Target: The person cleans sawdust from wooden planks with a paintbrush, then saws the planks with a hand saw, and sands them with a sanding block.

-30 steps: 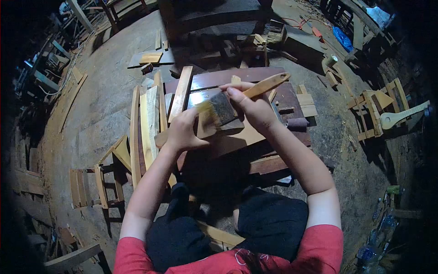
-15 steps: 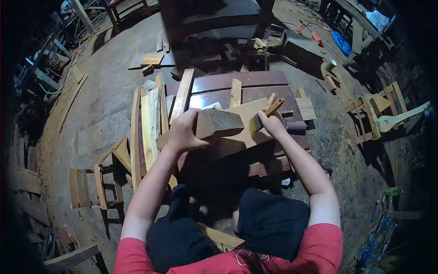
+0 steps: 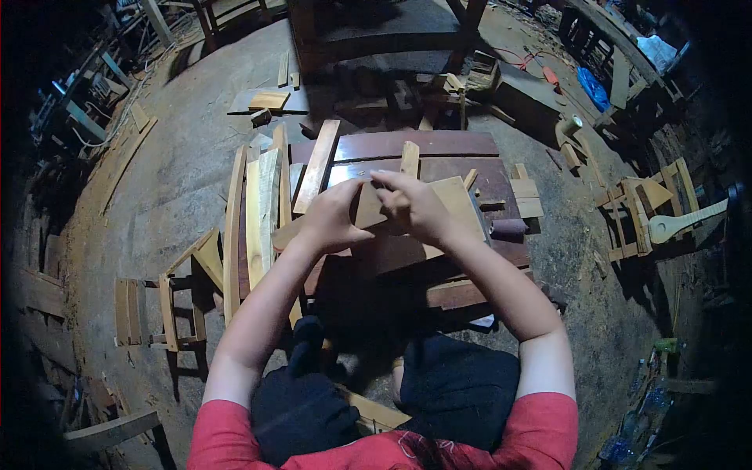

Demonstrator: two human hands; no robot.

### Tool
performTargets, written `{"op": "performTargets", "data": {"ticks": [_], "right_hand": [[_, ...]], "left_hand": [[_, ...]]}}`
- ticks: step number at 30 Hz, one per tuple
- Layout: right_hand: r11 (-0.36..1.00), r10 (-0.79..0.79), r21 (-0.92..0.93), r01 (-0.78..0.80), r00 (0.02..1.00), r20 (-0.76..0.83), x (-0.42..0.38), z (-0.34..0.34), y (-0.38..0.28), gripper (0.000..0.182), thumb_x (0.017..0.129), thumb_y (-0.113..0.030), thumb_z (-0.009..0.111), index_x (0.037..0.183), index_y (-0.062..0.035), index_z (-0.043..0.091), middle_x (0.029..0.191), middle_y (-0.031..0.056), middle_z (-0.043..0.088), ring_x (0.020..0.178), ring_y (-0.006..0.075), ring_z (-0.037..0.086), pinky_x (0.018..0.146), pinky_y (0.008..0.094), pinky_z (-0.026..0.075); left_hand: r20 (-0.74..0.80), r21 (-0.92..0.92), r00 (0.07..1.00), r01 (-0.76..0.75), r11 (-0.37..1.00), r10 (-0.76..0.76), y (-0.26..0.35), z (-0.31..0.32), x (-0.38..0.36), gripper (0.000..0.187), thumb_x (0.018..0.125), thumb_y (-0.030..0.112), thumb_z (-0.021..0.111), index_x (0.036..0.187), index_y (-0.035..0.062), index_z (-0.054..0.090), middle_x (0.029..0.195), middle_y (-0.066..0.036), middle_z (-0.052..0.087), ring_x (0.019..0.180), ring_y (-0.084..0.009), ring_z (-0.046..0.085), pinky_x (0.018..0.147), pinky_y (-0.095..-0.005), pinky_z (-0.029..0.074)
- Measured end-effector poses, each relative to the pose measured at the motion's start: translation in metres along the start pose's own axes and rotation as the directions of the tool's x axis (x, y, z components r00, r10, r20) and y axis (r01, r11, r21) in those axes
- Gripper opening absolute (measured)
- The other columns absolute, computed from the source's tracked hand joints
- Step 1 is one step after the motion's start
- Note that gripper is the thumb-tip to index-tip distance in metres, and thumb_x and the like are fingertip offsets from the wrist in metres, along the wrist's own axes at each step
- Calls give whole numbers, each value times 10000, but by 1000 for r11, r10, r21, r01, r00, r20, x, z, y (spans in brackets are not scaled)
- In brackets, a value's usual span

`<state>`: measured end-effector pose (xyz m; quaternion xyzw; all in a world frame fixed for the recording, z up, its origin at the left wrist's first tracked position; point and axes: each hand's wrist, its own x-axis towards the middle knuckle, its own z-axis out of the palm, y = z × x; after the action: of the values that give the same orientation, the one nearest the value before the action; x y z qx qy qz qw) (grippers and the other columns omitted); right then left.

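My left hand (image 3: 325, 215) is wrapped round the near side of a thick wooden block (image 3: 369, 207), thumb below and fingers over the top. Against the block's right end is my right hand (image 3: 419, 207), closed on a wooden-handled, brush-like tool (image 3: 398, 203). Only the butt of its handle shows; the fingers hide the working end. Beneath both hands a flat light-brown board (image 3: 453, 197) lies tilted on a dark red wooden panel (image 3: 470, 168).
Several long strips, among them a pale plank (image 3: 254, 211), lie at the panel's left. A purplish roll (image 3: 509, 228) rests at its right edge. Small wooden frames stand on both sides, one with a pale guitar-neck-shaped piece (image 3: 689, 221). A large dark wooden structure (image 3: 384, 43) stands ahead.
My right hand has moved left with the tool, from above the board to the block's end. The block has turned, and its end face is now mostly covered by the hand.
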<state>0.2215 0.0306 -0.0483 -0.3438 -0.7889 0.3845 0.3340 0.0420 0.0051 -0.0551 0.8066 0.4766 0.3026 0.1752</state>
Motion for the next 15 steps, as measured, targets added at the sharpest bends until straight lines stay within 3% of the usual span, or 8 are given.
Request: {"op": "performTargets", "data": {"ticks": [3, 4, 5, 7, 8, 9, 10, 15], "right_hand": [[992, -121, -54, 115, 982, -141, 0, 6, 14, 323, 768, -102, 469, 1075, -4, 482, 951, 190, 540, 880, 298, 532, 764, 338, 411], [974, -184, -168, 153, 965, -188, -1, 2, 14, 268, 832, -151, 459, 1042, 11, 499, 883, 163, 581, 808, 228, 569, 715, 291, 431], [974, -184, -168, 154, 966, -180, -3, -2, 14, 268, 832, -151, 459, 1042, 11, 499, 883, 163, 581, 808, 228, 569, 715, 291, 431], [975, 222, 49, -217, 965, -138, -9, -13, 17, 248, 815, -102, 421, 1019, 14, 502, 773, 151, 573, 711, 243, 557, 687, 308, 422], [990, 141, 38, -136, 977, -163, -15, -17, 36, 229, 836, -105, 412, 1004, 12, 512, 710, 124, 573, 641, 214, 545, 644, 291, 420], [978, -38, -209, -3, 980, -193, -17, -24, 39, 232, 845, -112, 411, 1013, 11, 515, 770, 136, 586, 713, 224, 560, 695, 279, 409], [985, 15, -166, -54, 974, -226, -21, -25, 41, 243, 849, -125, 409, 1024, 9, 512, 813, 152, 586, 761, 232, 562, 722, 281, 403], [977, 78, -173, -121, 969, -236, -21, -28, 40, 271, 862, -159, 394, 1046, 8, 502, 937, 188, 572, 890, 255, 549, 780, 297, 390]], "left_hand": [[59, 3, 998, -15, 1000, 14, 1, -8, 2, 831, 451, 304, 748, 1151, 51, 378, 1037, -172, 500, 968, -312, 485, 813, -362, 410], [79, 69, 997, 18, 997, -23, 4, -16, 0, 845, 450, 336, 757, 1157, 62, 383, 1040, -170, 498, 966, -304, 491, 815, -353, 409], [98, 134, 993, 50, 990, -63, 3, -23, -4, 860, 448, 368, 766, 1162, 72, 388, 1044, -168, 496, 965, -296, 496, 818, -344, 409], [85, 154, 989, 106, 982, -120, -13, -30, -15, 880, 454, 414, 766, 1172, 81, 382, 1016, -166, 517, 956, -293, 508, 809, -346, 416], [161, 168, 948, 247, 954, -273, -14, -36, -19, 872, 458, 413, 764, 1165, 75, 383, 997, -164, 528, 937, -295, 518, 802, -346, 420], [233, 193, 878, 380, 905, -418, -15, -40, -24, 864, 462, 412, 763, 1159, 68, 384, 978, -162, 539, 918, -298, 527, 796, -346, 425], [139, 112, 915, 366, 924, -379, -25, -32, -33, 766, 472, 342, 763, 1101, 61, 428, 921, -157, 561, 874, -294, 547, 762, -355, 434], [112, 72, 942, 309, 948, -316, -38, -20, -39, 561, 479, 251, 734, 950, 51, 505, 886, -148, 563, 838, -281, 554, 696, -342, 444]]}}
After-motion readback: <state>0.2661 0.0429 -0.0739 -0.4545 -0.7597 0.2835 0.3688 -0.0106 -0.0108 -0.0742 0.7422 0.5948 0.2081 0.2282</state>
